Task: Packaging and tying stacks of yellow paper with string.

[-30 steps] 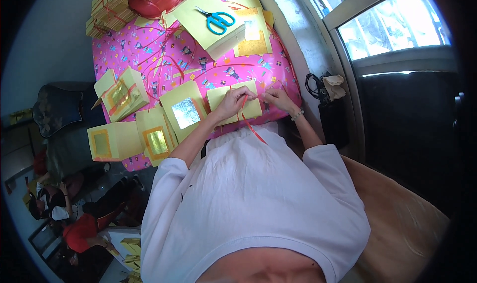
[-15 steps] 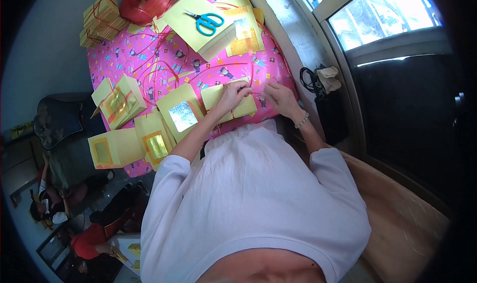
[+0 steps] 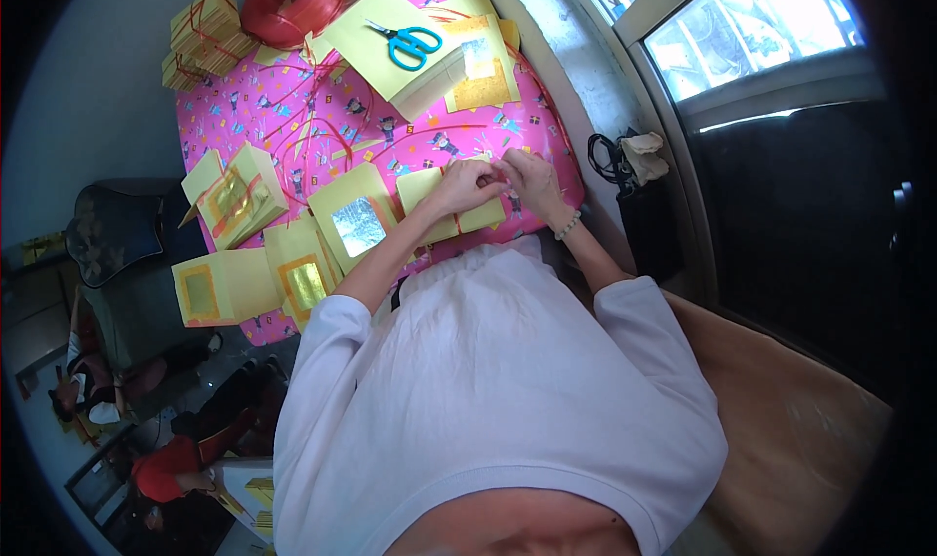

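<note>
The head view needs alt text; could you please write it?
A person's left hand and right hand are close together at a yellow paper stack on a pink tablecloth. Blue scissors lie on a larger stack, near a red coil.

Table (image 3: 217,119) covered in pink cloth, printed with small cartoon figures. At the far left, yellow paper bundles (image 3: 203,31) are bound with red string; beside them a red cord coil (image 3: 293,7) is laid. At the far right, a thick yellow stack (image 3: 392,80) is placed by an orange-patched sheet (image 3: 485,93). Loose red strands (image 3: 459,127) are strewn mid-table. Along the left, foil-patched yellow papers (image 3: 242,189) are spread; a yellow pack (image 3: 478,220) is set at the near edge.
</note>
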